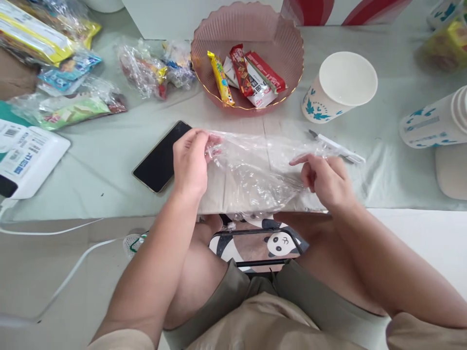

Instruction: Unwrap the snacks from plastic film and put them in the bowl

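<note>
A clear plastic bag (255,170) is stretched between my two hands at the table's front edge. My left hand (191,158) pinches its left end, close beside a black phone (158,158). On the other side my right hand (324,177) grips the bag with curled fingers, its index finger pointing left across the film. Just beyond the right hand lies a white pen-like tool (337,148) with a dark tip. A pink ribbed bowl (248,29) with a gold rim stands behind the bag, holding several wrapped snacks (242,70).
A white paper cup (317,102) stands right of the bowl, and stacked cups (425,121) lie farther right. Several snack packs (83,104) and crumpled wrappers (142,70) fill the left. A white device (44,155) with a cable (69,277) sits at the left edge.
</note>
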`<state>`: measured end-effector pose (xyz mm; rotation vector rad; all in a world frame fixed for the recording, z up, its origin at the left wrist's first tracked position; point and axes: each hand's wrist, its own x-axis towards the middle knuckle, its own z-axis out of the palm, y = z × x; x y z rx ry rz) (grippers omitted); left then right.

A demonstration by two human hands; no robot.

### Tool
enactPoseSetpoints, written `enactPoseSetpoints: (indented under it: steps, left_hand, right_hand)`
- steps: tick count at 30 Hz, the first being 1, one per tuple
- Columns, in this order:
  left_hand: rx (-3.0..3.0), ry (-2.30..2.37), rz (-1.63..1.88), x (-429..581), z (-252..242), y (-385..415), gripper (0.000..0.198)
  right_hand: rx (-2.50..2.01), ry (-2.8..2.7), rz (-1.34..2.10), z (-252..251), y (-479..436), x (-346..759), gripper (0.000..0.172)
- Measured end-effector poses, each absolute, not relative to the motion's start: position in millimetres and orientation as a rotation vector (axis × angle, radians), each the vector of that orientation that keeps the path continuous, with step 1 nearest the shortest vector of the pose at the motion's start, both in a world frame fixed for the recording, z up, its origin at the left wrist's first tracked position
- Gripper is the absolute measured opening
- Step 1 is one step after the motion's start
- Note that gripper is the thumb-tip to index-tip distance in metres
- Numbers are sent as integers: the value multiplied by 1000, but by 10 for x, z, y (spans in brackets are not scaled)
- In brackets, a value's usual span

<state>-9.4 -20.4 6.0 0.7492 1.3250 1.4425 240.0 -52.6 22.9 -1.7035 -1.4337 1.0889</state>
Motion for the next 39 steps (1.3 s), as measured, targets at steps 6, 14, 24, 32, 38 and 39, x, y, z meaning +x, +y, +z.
enactPoseSetpoints:
  steps: [6, 14, 24, 32, 38, 39]
  left_hand:
    - [694, 1411, 1385, -165, 93, -132, 23]
    - [1028, 1363, 1163, -143, 118, -166, 25]
    - [774, 1257, 1369, -262, 103, -1, 27]
    - [893, 1011, 831, -176, 109, -195, 79]
    - [957, 974, 965, -305, 104, -175, 59]
    - [972, 928, 1011, -356, 102, -169, 54]
  right_hand:
    - [-1656, -1428, 1399, 165, -546, 2557, 30]
    - [-1398, -1295, 1269, 138, -436, 2535, 43]
    - [-1389, -937, 1102, 199, -399, 2538, 25]
    - [-1396, -584, 1124, 206, -296, 2481, 19]
    - [-1396, -630, 1191, 186, -263, 2667, 25]
    - [-1395, -644, 1205, 187, -260, 2699, 26]
